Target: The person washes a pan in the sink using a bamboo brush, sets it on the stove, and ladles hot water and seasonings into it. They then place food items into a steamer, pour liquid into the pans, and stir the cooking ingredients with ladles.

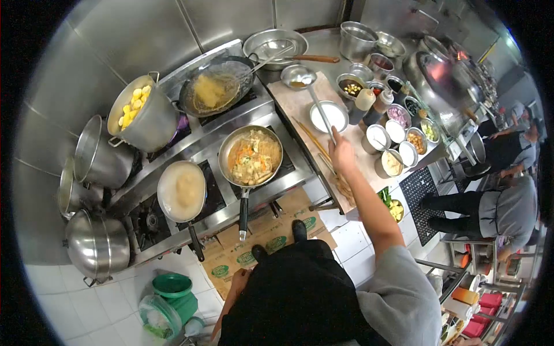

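My right hand (pixel 341 154) is closed around the handle of a metal ladle (pixel 321 108). The ladle's bowl, with a little brownish liquid in it, is above the far end of the worktop, and its shaft crosses over a round container of white contents (pixel 329 117). My left hand (pixel 239 281) hangs low beside my dark apron, away from the stove; its fingers are too small and partly hidden to read. On the stove, a frying pan (pixel 251 157) holds a mixed dish with orange and pale pieces. Beside it sits a second pan (pixel 182 191) with pale brown contents.
A wok (pixel 217 86) with yellowish contents and a strainer stands at the back. A tall pot (pixel 144 117) holds yellow chunks. Several ingredient tins and squeeze bottles (pixel 365 99) crowd the worktop's right side. Flattened cardboard (pixel 222 259) covers the floor. A co-worker (pixel 505 210) stands at right.
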The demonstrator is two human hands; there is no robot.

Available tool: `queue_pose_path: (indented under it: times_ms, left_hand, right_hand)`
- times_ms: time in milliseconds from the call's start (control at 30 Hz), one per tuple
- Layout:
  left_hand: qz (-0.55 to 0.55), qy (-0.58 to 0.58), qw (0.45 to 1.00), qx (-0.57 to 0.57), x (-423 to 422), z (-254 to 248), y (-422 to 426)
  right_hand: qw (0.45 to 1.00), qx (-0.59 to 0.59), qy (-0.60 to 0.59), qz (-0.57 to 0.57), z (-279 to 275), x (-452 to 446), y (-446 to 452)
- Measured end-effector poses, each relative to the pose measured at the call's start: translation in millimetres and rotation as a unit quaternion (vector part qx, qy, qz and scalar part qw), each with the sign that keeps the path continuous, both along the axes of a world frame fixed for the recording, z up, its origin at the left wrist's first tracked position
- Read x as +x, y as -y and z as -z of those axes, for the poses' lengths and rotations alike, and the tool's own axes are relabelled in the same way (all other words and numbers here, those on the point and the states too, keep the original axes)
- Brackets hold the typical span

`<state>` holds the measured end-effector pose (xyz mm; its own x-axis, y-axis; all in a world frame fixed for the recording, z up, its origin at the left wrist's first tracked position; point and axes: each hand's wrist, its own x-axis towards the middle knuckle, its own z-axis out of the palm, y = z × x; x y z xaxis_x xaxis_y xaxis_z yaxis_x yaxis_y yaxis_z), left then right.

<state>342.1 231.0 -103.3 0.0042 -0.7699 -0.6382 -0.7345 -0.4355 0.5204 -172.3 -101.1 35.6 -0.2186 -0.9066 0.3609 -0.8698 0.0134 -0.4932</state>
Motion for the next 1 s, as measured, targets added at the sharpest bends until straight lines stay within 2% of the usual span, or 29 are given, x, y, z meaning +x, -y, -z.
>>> queue_pose_path:
  times_ms: [67,133,233,367,433,500,533,667,733,833,900,933,967,1000]
  left_hand:
    - [-0.058,-0.007,0.998,0.036,3,1,-30]
    - [-0.120,-0.038,0.990,0.059,23,35,-66]
    - [-0.145,-0.010,0.986,0.077,27,49,-95]
    - [-0.113,-0.039,0.991,0.063,38,74,-109]
    - [-0.131,-0.081,0.987,0.038,45,97,-112]
    - [-0.083,-0.015,0.995,0.059,26,62,-88]
    - [-0.058,0.017,0.996,0.070,13,39,-73]
    - [-0.051,-0.001,0.994,0.095,2,22,-53]
    - [-0.006,0.024,0.996,0.091,6,19,-44]
    - [0.005,0.017,0.992,0.124,18,24,-40]
    - [-0.019,0.022,0.990,0.135,20,8,-33]
    - [-0.035,0.018,0.991,0.131,21,-2,-35]
    - [-0.052,0.013,0.990,0.128,21,-12,-37]
    - [-0.058,-0.008,0.993,0.107,44,22,-57]
  right_hand:
    - [0.998,0.064,-0.013,0.014,11,-20,41]
    - [0.997,0.069,-0.035,0.023,18,-29,69]
    - [0.992,0.116,-0.033,0.026,25,-38,90]
    - [0.991,-0.100,-0.072,-0.047,10,-46,70]
    - [0.996,-0.013,-0.061,-0.066,-22,-44,24]
    - [0.977,0.186,-0.050,-0.091,-34,-42,-38]
    - [0.976,0.180,-0.079,-0.098,-21,-41,-72]
    - [0.979,0.090,-0.160,-0.091,-3,-27,-151]
    - [0.987,0.079,-0.102,-0.097,25,-38,-155]
    - [0.994,0.088,-0.002,-0.064,21,-43,-155]
    - [0.993,0.076,0.076,-0.053,-11,-31,-150]
    - [0.982,0.102,0.153,-0.043,-34,-15,-150]
    - [0.979,0.095,0.169,-0.062,-53,2,-150]
    - [0.976,0.086,0.182,-0.082,-62,17,-150]
